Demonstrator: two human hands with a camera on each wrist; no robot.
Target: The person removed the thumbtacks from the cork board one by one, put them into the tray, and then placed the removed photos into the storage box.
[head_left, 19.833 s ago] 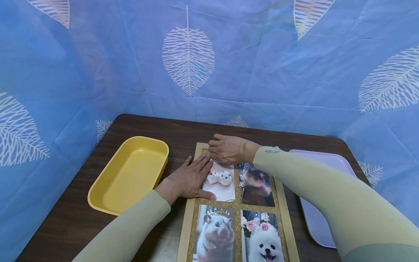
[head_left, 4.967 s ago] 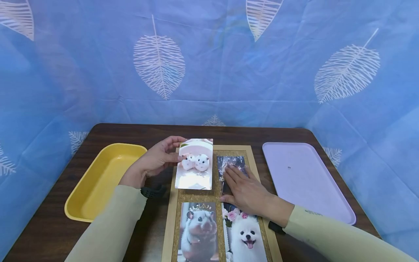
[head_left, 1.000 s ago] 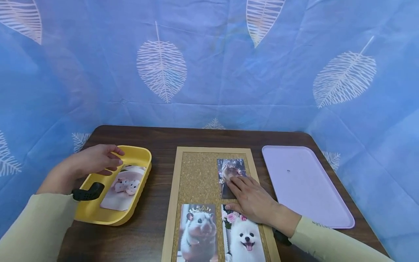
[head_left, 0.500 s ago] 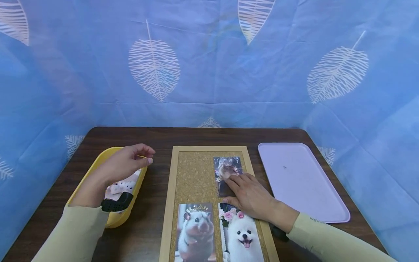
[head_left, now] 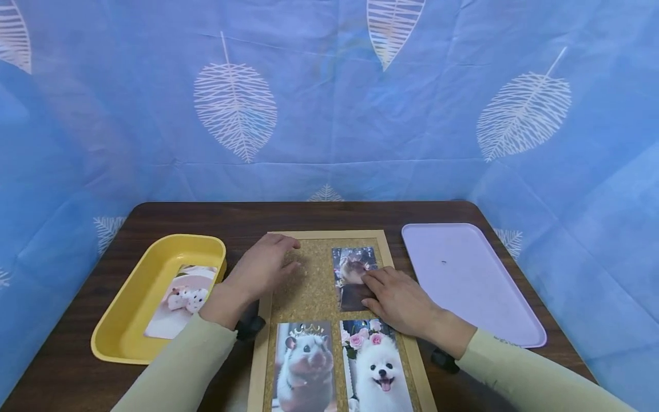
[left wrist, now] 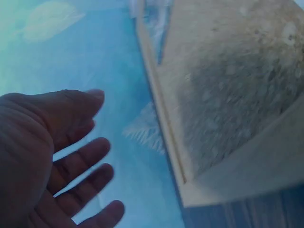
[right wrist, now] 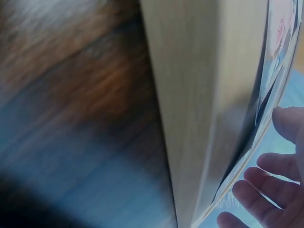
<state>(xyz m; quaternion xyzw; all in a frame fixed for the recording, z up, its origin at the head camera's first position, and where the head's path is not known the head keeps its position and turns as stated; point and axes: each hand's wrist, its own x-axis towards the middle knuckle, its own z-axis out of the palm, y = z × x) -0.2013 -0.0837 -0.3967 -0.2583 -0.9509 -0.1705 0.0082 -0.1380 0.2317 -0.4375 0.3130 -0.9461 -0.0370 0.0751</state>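
On the cork board (head_left: 309,286), the right hand (head_left: 399,300) lies flat with straight fingers on the dark photo (head_left: 350,277) in the upper right slot. The left hand (head_left: 262,269), fingers relaxed and holding nothing, hovers over the bare upper left cork. I'd say steady pressure there keeps the photo from shifting. 1 hamster photo (head_left: 180,300) lies in the yellow tray (head_left: 123,349).

Left hand (head_left: 259,269): palm down, fingers relaxed and slightly spread, holding nothing.
Right hand (head_left: 399,297): palm down, fingers (head_left: 372,278) straight, laid flat.
Arms: both in pale sleeves, forearms angled inward, hands near each other, apart.
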